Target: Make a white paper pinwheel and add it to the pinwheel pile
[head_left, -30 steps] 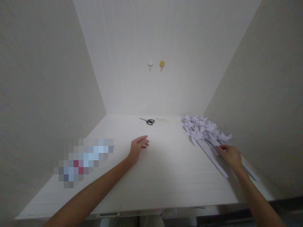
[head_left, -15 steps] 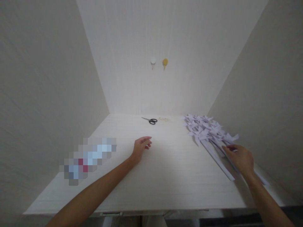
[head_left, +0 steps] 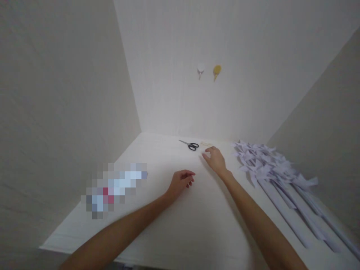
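Note:
My right hand (head_left: pixel 215 159) is stretched over the white table (head_left: pixel 197 210), fingers apart and holding nothing, close to a small pale object (head_left: pixel 206 144) and black-handled scissors (head_left: pixel 190 145) near the back wall. My left hand (head_left: pixel 181 181) rests on the table's middle with its fingers loosely curled, empty. A bundle of white paper pinwheels on long paper sticks (head_left: pixel 275 176) lies along the right side, apart from both hands.
A blurred-out object (head_left: pixel 115 189) lies at the left of the table. Walls close in the table on the left, back and right. Two small hooks, one white (head_left: pixel 200 72) and one yellow (head_left: pixel 216 70), hang on the back wall.
My right hand has left the pinwheel sticks and moved left and forward toward the scissors. The view has turned to the right. My left hand has barely moved.

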The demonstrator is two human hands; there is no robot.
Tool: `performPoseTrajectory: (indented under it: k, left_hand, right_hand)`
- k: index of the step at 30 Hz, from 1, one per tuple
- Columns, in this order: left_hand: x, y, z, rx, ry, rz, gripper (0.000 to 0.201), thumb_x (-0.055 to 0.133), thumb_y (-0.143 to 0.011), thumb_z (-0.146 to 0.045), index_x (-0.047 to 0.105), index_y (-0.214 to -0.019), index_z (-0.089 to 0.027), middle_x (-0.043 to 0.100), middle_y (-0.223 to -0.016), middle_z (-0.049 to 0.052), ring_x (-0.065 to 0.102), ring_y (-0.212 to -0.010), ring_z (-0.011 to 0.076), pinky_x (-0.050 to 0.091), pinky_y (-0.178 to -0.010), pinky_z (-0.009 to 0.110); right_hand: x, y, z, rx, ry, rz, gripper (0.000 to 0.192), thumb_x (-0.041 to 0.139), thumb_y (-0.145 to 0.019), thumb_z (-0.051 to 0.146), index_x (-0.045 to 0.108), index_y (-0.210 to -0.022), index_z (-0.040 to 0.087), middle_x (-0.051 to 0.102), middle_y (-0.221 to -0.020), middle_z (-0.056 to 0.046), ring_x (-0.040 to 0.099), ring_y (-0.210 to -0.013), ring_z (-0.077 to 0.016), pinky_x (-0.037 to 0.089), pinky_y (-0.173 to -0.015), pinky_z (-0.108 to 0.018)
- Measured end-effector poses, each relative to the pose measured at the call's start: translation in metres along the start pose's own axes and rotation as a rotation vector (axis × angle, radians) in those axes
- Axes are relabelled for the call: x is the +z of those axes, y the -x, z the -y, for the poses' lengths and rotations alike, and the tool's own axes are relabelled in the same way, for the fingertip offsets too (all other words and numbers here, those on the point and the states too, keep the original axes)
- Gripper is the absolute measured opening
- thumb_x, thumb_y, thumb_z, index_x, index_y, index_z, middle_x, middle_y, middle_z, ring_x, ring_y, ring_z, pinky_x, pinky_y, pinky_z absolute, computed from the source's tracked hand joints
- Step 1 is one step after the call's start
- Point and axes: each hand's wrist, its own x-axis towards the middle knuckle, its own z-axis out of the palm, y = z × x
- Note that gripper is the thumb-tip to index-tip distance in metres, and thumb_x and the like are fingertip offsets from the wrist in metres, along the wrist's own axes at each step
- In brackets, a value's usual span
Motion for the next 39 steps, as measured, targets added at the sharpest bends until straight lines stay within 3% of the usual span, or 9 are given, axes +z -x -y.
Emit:
performPoseTrajectory:
  k: [3, 6, 13, 23, 28, 33, 36, 39]
  left_hand:
    - [0.0, -0.001, 0.001, -0.022, 0.003, 0.015, 0.013, 0.056, -0.057, -0.016, 0.064, -0.068, -0.014, 0.057, -0.051, 0.0, 0.048, -0.043, 0.0078, 0.036, -0.039, 0.018]
    - [0.0, -0.001, 0.0, -0.049, 0.003, 0.011, 0.013, 0.055, -0.058, -0.016, 0.064, -0.068, -0.014, 0.057, -0.052, 0.0, 0.048, -0.043, 0.0078, 0.036, -0.039, 0.019]
    - [0.001, -0.001, -0.004, -0.103, 0.017, -0.03, 0.013, 0.054, -0.058, -0.014, 0.063, -0.066, -0.014, 0.055, -0.051, 0.0, 0.046, -0.042, 0.0076, 0.034, -0.039, 0.019]
    - [0.001, -0.003, -0.001, -0.115, -0.002, -0.036, 0.014, 0.052, -0.058, -0.015, 0.063, -0.068, -0.013, 0.054, -0.051, 0.0, 0.046, -0.042, 0.0076, 0.033, -0.039, 0.019]
    - [0.001, 0.0, -0.001, -0.092, -0.078, -0.005, 0.018, 0.049, -0.06, -0.015, 0.062, -0.072, -0.011, 0.054, -0.054, 0.0, 0.045, -0.044, 0.0067, 0.034, -0.041, 0.018]
    - [0.005, 0.007, -0.003, -0.045, -0.171, 0.091, 0.017, 0.048, -0.061, -0.013, 0.062, -0.07, -0.01, 0.054, -0.053, -0.001, 0.045, -0.045, 0.006, 0.036, -0.045, 0.018]
    - [0.005, 0.008, -0.001, -0.031, -0.194, 0.134, 0.016, 0.048, -0.061, -0.013, 0.062, -0.069, -0.011, 0.054, -0.052, -0.001, 0.044, -0.044, 0.0058, 0.036, -0.046, 0.018]
    - [0.005, 0.007, 0.001, -0.028, -0.197, 0.145, 0.016, 0.048, -0.061, -0.012, 0.063, -0.068, -0.01, 0.054, -0.052, -0.001, 0.044, -0.044, 0.0057, 0.036, -0.045, 0.018]
  right_hand:
    - [0.035, -0.028, 0.009, 0.04, -0.016, -0.003, 0.036, 0.047, -0.075, 0.037, 0.053, -0.102, 0.014, 0.052, -0.105, -0.011, 0.045, -0.098, -0.0227, 0.036, -0.08, -0.031]
    - [0.062, -0.048, 0.013, 0.098, -0.029, -0.005, 0.043, 0.051, -0.071, 0.042, 0.052, -0.103, 0.014, 0.049, -0.107, -0.013, 0.043, -0.098, -0.0254, 0.037, -0.076, -0.033]
    - [0.083, -0.07, 0.011, 0.171, -0.051, 0.036, 0.043, 0.055, -0.064, 0.049, 0.056, -0.089, 0.014, 0.052, -0.095, -0.011, 0.046, -0.09, -0.0265, 0.037, -0.068, -0.033]
    - [0.075, -0.061, 0.02, 0.105, -0.037, 0.084, 0.035, 0.052, -0.07, 0.04, 0.054, -0.09, 0.011, 0.052, -0.093, -0.014, 0.047, -0.09, -0.0263, 0.034, -0.07, -0.034]
    - [0.048, -0.007, 0.024, -0.047, -0.062, 0.126, 0.028, 0.054, -0.069, 0.036, 0.052, -0.087, 0.015, 0.054, -0.09, -0.007, 0.048, -0.085, -0.0222, 0.033, -0.068, -0.031]
    - [0.023, 0.039, 0.01, -0.136, -0.096, 0.155, 0.026, 0.056, -0.068, 0.035, 0.051, -0.085, 0.016, 0.055, -0.086, -0.005, 0.049, -0.082, -0.0205, 0.032, -0.068, -0.029]
    - [0.018, 0.022, 0.0, -0.093, -0.062, 0.131, 0.028, 0.055, -0.068, 0.036, 0.05, -0.087, 0.015, 0.055, -0.087, -0.006, 0.049, -0.083, -0.0211, 0.031, -0.068, -0.03]
    - [0.021, -0.023, -0.007, -0.071, -0.037, 0.11, 0.031, 0.054, -0.07, 0.038, 0.051, -0.089, 0.015, 0.055, -0.092, -0.008, 0.048, -0.087, -0.0222, 0.029, -0.069, -0.031]
